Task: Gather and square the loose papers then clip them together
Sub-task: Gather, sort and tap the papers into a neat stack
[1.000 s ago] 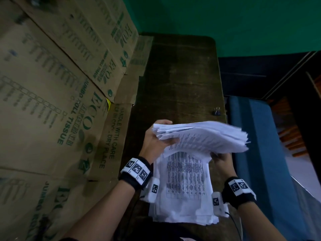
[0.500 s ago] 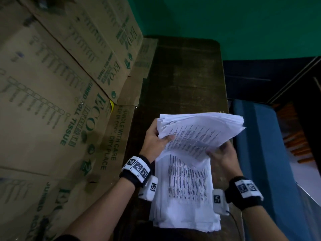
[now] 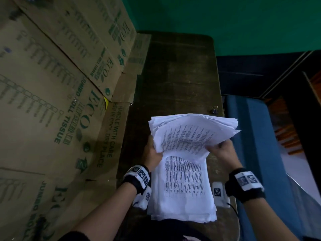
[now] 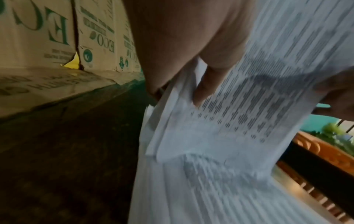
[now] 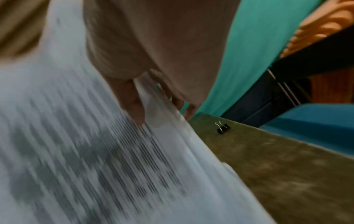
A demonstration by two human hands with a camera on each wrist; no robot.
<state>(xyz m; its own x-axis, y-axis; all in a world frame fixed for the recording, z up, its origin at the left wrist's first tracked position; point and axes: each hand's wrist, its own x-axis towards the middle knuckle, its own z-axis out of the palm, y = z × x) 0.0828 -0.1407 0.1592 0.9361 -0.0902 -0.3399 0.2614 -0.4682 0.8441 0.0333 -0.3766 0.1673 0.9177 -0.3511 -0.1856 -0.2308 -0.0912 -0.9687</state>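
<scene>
Both hands (image 3: pixel 152 153) (image 3: pixel 224 153) grip blurred papers (image 3: pixel 191 134), hiding most fingers (image 4: pixel 205 84).

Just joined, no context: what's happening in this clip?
A person stands at a dark wooden table, sorting printed papers. Both hands hold a lifted bundle of sheets: the left hand grips its left edge, the right hand its right. A second stack lies underneath. Nothing is clipped yet: the binder clip sits unused near the table's right edge.
</scene>
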